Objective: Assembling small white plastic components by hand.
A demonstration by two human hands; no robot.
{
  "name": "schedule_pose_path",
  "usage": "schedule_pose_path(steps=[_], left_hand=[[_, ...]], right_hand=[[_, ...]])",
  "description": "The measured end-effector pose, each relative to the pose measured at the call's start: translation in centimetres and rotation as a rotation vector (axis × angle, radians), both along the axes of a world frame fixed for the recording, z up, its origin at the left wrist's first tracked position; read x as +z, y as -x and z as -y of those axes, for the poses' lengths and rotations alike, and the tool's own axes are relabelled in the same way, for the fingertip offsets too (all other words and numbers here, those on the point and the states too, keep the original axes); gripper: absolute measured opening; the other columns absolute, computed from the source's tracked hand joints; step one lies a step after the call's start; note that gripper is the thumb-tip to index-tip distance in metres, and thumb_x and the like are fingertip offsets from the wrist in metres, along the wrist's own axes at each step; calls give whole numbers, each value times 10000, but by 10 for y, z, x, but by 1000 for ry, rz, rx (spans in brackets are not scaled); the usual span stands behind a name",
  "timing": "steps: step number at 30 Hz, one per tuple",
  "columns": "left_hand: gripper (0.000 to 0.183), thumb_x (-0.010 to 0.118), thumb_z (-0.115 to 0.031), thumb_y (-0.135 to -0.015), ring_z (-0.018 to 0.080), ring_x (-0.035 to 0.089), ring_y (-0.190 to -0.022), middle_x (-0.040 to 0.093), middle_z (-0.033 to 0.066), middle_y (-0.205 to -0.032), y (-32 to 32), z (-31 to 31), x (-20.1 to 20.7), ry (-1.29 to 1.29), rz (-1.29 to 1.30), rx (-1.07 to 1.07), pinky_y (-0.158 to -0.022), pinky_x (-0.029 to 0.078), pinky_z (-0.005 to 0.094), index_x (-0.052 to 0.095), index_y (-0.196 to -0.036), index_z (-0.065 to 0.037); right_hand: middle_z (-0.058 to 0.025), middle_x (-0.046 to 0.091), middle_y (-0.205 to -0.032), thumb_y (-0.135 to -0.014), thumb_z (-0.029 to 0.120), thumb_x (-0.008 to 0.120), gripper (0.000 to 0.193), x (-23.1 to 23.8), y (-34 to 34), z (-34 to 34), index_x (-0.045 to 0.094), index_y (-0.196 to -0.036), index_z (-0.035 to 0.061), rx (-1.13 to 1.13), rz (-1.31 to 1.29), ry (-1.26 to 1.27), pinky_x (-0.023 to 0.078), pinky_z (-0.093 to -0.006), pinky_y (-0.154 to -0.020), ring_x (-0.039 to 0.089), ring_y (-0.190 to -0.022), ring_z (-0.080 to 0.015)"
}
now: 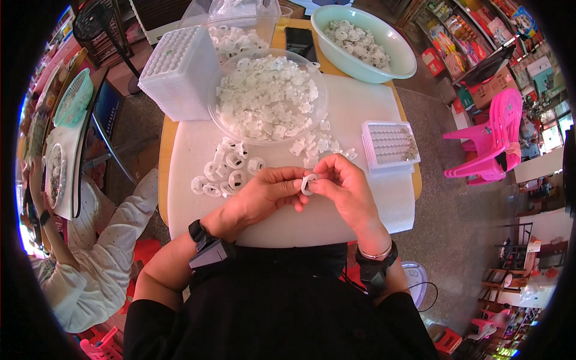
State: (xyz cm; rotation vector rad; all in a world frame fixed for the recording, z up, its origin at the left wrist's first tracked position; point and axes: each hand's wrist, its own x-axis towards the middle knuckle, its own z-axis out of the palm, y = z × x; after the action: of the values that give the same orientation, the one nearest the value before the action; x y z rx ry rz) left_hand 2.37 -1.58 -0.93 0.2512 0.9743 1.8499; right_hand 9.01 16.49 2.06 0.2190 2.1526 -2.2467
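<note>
Hands meet over the near middle of the surface point(360, 210), which is covered in white. My left hand point(261, 198) comes in from the lower left, fingers curled, thumb and forefinger pinched on the left edge of a small white plastic ring piece point(309, 183). My right hand point(345, 189) closes on the same piece from the right, fingertips folded over it. Both hands grip it together, raised a little above the surface; how far above, I cannot tell.

Just left of the hands, a loose cluster of round white parts point(225, 171) lies flat on the surface. Beyond it stands a clear round bowl point(321, 114) heaped with more white parts, some spilled at its near rim. A few scattered white pieces point(318, 146) lie between that bowl and my right hand.

To the right, near the edge, a small white tray point(390, 144) holds rows of tiny items; too small to tell what. At the far right sits a pale green basin point(402, 63) with white parts inside. At the far left, a stack of white trays point(180, 75). A dark phone point(300, 42) lies between the bowl and the basin.

A black wrist device sits on each forearm. Another person in a white dotted sleeve point(105, 246) sits at my left, well apart from the hands.
</note>
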Motion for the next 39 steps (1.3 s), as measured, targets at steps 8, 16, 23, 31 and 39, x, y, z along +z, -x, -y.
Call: schedule_pose_path(steps=[8, 16, 23, 31, 39], left_hand=[[349, 535, -164, -963, 145, 604, -863, 618, 78, -1006, 1, 2, 5, -32, 44, -11, -777, 514, 293, 532, -1225, 67], [336, 522, -160, -968, 146, 619, -857, 624, 84, -1007, 5, 4, -4, -148, 114, -10, -775, 526, 288, 524, -1222, 59], [318, 510, -155, -974, 144, 611, -863, 619, 84, -1009, 5, 4, -5, -118, 125, 21, -802, 515, 279, 521, -1214, 54], [300, 511, -140, -973, 147, 608, -863, 617, 84, -1012, 3, 2, -3, -79, 101, 41, -805, 511, 280, 529, -1205, 50], [306, 551, -137, -953, 145, 600, -843, 619, 78, -999, 2, 3, 2, -20, 55, 4, -770, 510, 281, 560, -1188, 59]], right_hand=[[-30, 629, -883, -858, 82, 668, 151, 7, -4, 1, 578, -957, 13, 64, 35, -43, 467, -234, -736, 568, -791, -72], [-23, 628, -897, -857, 52, 641, 146, 13, -9, 10, 618, -999, 27, -37, -56, -112, 476, -249, -707, 578, -807, -94], [-77, 562, -839, -733, -36, 657, 210, 6, -4, 13, 618, -922, 47, -102, -660, -940, 480, -352, -609, 574, -726, -265], [-76, 561, -821, -728, -35, 671, 172, 2, -2, 14, 568, -843, 39, -95, -716, -1004, 479, -343, -591, 574, -700, -251], [-10, 574, -820, -823, 17, 648, 97, 2, 0, -5, 559, -855, 37, 100, -110, -302, 455, -241, -678, 555, -718, -100]])
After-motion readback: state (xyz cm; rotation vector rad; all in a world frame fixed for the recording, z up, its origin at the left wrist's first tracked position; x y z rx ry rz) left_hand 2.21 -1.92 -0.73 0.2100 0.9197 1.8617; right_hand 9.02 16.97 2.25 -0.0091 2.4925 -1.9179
